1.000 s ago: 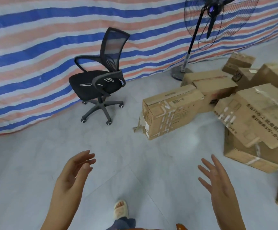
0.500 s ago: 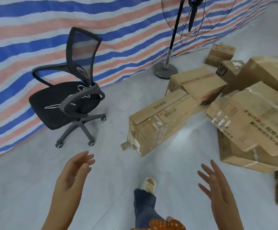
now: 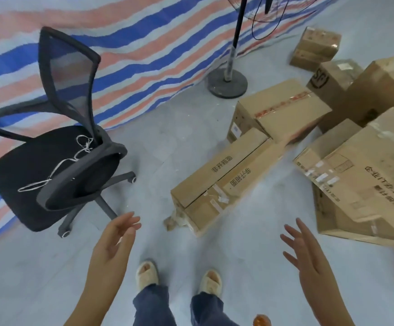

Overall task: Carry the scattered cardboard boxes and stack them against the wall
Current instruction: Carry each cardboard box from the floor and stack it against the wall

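Light was even, soft and fairly bright, with no clear single source. Shadows were faint: a weak one lay under the office chair [image 3: 57,170] at left. A pale sheen marked the floor [image 3: 257,222] at centre right. Wide-angle distortion bent the striped tarp [image 3: 130,43] along the upper left. Boxes [image 3: 365,184] at the right edge looked smeared, fine detail soft throughout.

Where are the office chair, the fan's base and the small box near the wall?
Office chair [image 3: 26,175], head view, on the black seat.
Fan base [image 3: 227,84], head view, on the round foot.
Small box [image 3: 316,47], head view, on its front face.
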A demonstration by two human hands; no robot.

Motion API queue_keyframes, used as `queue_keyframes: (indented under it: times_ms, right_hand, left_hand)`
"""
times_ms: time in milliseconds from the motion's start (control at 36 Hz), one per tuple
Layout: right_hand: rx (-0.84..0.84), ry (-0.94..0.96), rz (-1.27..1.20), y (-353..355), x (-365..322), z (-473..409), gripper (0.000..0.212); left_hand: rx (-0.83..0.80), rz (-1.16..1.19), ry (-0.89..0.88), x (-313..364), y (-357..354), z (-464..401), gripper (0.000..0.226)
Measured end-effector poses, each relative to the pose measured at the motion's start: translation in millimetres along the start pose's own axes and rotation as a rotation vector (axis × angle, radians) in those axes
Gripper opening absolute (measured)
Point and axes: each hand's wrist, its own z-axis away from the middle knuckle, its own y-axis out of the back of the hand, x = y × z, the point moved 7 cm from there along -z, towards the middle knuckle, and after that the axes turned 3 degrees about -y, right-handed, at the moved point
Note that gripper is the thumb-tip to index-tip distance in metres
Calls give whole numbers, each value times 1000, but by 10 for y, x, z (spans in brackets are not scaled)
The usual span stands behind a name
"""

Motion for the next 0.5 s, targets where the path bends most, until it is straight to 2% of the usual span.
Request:
queue_keyframes:
  times_ms: [139,250,333,417,500]
  right_hand:
    - [7,-209,-22,-403,597,-495,36]
    - [32,-341,-30,-863,1201,-913,47]
    - [82,-415,-55,-1265,1758,-1324,40]
    - [133,-504,-71,-1657,2379,-1699,48]
    - [162,-595,-158,-2016,2885,-1995,59]
  left_hand:
    - [-215,-112,137,-618,-470,-844,19]
    - [-387,-184,214,-1321,-954,-1516,24]
    - [-448,-230,284,-1962,-1324,-2045,27]
    - [-469,-238,392,-2595,-1651,-2549,50]
    - [-561,-296,480,-3142,-1923,-2880,69]
